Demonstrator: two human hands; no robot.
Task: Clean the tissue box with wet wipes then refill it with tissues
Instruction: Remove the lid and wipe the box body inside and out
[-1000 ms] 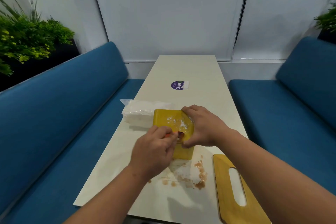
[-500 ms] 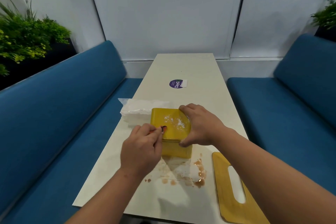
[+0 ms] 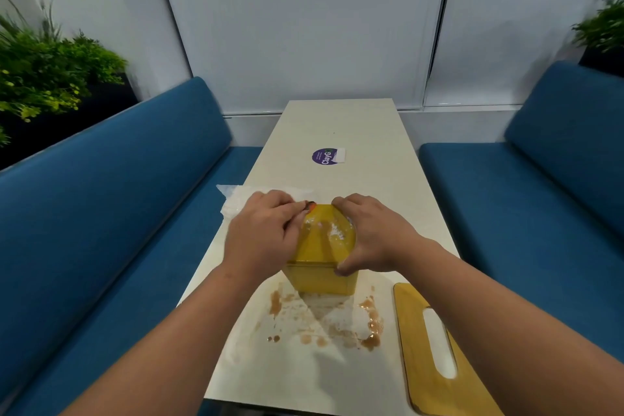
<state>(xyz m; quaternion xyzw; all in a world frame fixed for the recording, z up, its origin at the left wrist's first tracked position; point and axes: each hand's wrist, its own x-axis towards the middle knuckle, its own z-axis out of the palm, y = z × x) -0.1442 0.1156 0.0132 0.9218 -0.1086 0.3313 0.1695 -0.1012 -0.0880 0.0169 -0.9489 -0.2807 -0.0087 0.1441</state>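
Yellow tissue box (image 3: 322, 275) stands smeared white; bagged tissues (image 3: 236, 201) lie behind-left.

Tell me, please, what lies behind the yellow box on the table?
Behind the yellow box lies a clear plastic pack of white tissues, at its far left. The left hand covers most of the pack, so its full shape cannot be seen.

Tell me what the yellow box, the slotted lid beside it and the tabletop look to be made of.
Yellow box: probably glossy plastic or lacquered wood; it reflects light, with white smears on top. Slotted lid: same yellow with darker edges, perhaps painted wood. Tabletop: smooth cream laminate or stone-look surface, stained brown near the box.
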